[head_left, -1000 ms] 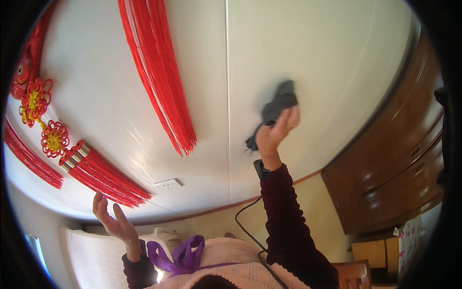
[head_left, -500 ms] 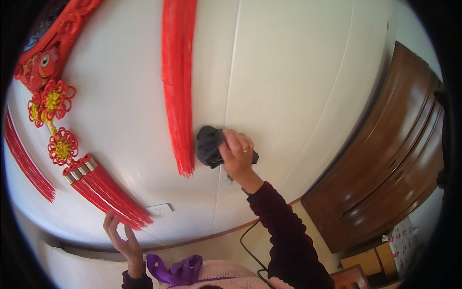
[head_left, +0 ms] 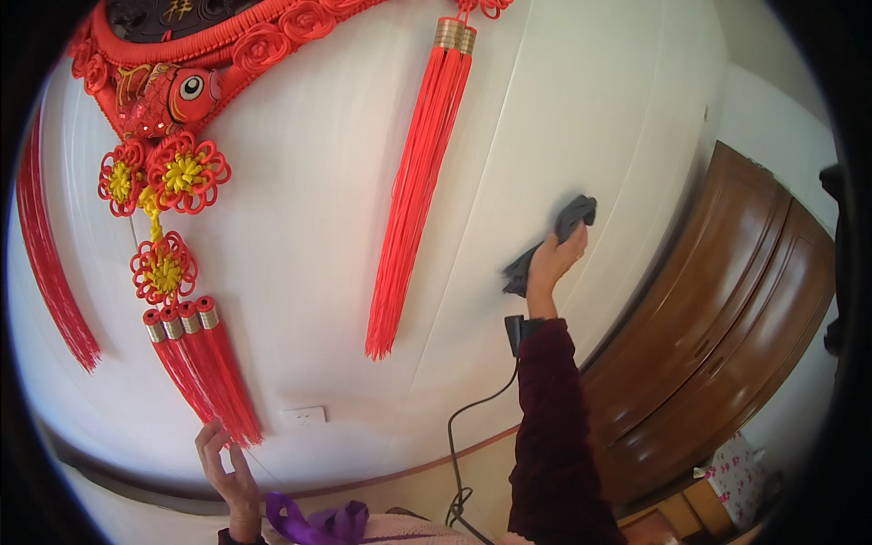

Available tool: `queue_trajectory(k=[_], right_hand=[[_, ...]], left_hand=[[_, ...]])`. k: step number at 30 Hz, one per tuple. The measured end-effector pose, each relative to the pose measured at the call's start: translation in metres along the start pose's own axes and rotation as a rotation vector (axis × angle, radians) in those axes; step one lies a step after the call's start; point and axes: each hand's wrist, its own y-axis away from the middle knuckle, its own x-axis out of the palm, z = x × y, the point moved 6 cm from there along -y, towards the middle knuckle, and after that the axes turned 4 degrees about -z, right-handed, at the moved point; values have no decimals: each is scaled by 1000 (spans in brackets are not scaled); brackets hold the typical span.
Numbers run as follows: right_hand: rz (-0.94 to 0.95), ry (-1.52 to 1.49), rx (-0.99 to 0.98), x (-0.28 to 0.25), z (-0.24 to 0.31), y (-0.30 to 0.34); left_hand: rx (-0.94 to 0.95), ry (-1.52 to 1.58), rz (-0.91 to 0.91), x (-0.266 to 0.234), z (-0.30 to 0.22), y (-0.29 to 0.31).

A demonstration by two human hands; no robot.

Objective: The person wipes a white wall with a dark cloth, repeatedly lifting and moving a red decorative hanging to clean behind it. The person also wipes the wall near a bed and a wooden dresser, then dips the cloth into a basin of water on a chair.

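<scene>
My right hand (head_left: 557, 261) is raised against the white wall, its fingers closed round a crumpled dark grey cloth (head_left: 572, 218). One end of the cloth hangs below the hand on the left. Low on the left, my left hand (head_left: 227, 472) has its fingers curved and apart, by the lower ends of a red tassel bunch (head_left: 204, 368). The fingertips overlap the strands in view; whether they touch is hard to tell. Above hang red and yellow knots (head_left: 163, 268) and a red fish ornament (head_left: 173, 100). A long red tassel (head_left: 413, 204) hangs between my hands.
A white wall socket (head_left: 304, 416) sits right of the tassel bunch. From a black device (head_left: 515, 334) at my right wrist a black cable (head_left: 451, 445) runs down. A brown wooden door or cabinet (head_left: 727, 318) stands on the right, with a flowered box (head_left: 734, 477) below it.
My right hand has moved up and right along the wall with the cloth, away from the long tassel. The view has shifted, showing more of the ornament. My left hand stays by the tassel bunch.
</scene>
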Motion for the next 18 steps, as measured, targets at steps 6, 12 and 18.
queue_trajectory(k=[6,12,18], right_hand=[[285,-125,-794,7,132,28],[26,-139,-990,38,167,-90],[-87,33,-506,57,82,-273]], left_hand=[[28,40,4,17,-18,-11],[61,-8,-132,41,-45,-6],[19,-49,-282,61,-62,27]])
